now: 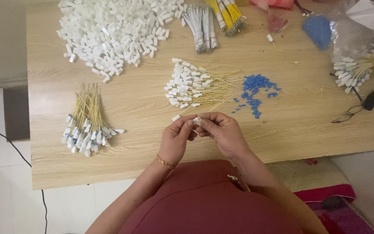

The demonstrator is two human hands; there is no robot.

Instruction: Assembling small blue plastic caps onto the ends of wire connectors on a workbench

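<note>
Just beyond your hands, a small heap of capped wires (193, 86) waits, while your left hand (176, 141) and right hand (221, 130) pinch one white cap (195, 121), a finished bundle (87, 125) lying to your left.

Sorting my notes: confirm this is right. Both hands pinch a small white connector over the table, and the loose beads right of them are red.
Not quite. The head view shows the loose beads are blue, not red. The left hand and right hand do pinch a small white connector.
</note>
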